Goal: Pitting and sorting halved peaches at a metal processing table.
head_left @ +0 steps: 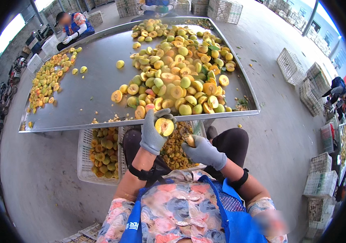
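Note:
Gloved in grey, my left hand (152,135) grips a yellow peach half (165,126), cut face up, with a brownish hollow or pit at its middle. It is just off the near edge of a metal table (100,71). To the right and slightly lower, my right hand (207,151), also gloved, is closed around a short tool (189,140) with a tan handle; its dark tip points toward the peach half and its exact kind is unclear. A large pile of halved, yellow-green peaches (177,77) lies on the table beyond my hands.
Below the table edge, white crates hold fruit halves (105,152) and brownish scraps (175,152). More halves (47,81) lie at the table's left. One person (73,28) sits at far left, another (156,7) across the table. Plastic crates (291,67) stand at right.

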`<state>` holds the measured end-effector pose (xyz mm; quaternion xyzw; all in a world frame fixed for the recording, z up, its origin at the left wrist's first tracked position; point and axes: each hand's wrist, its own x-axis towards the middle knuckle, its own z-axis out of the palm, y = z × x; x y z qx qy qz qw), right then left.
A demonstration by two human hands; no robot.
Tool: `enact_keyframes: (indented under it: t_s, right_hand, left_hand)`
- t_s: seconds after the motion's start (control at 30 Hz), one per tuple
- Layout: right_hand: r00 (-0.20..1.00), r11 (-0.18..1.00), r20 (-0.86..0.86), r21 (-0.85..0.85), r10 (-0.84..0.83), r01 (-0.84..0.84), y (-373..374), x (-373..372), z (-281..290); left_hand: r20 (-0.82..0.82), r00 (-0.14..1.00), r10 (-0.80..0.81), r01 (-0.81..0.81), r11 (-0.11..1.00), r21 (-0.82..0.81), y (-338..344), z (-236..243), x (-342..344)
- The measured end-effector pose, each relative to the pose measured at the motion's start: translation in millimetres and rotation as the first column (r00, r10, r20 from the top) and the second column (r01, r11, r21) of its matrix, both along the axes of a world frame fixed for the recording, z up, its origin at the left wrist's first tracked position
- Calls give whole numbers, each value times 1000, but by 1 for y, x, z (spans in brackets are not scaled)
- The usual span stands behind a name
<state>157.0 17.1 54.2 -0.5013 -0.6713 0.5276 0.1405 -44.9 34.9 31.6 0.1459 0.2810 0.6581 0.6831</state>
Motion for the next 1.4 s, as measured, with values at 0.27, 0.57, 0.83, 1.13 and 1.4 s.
enact_keyframes:
  t_s: [0.27, 0.57, 0.83, 1.13, 1.4]
  right_hand:
    - [987, 956, 143, 270, 78, -115, -5, -8, -6]
    - [976, 942, 207, 312, 63, -127, -15, -4, -15]
    - [969, 957, 208, 226, 137, -183, -18, 7, -23]
    - [997, 995, 47, 70, 63, -66, -20, 4, -28]
    - [972, 920, -62, -313, 228, -236, -2, -2, -2]
  left_hand:
    - [-604, 765, 225, -89, 965, 247, -20, -6, 34]
    - [-701, 639, 316, -108, 939, 325, -35, -8, 51]
    - [-431, 895, 119, -66, 988, 137, -36, -11, 58]
    - [-240, 964, 113, -126, 991, -38, -26, -23, 62]
    - [-251, 968, 29, -18, 999, 50, -18, -18, 49]
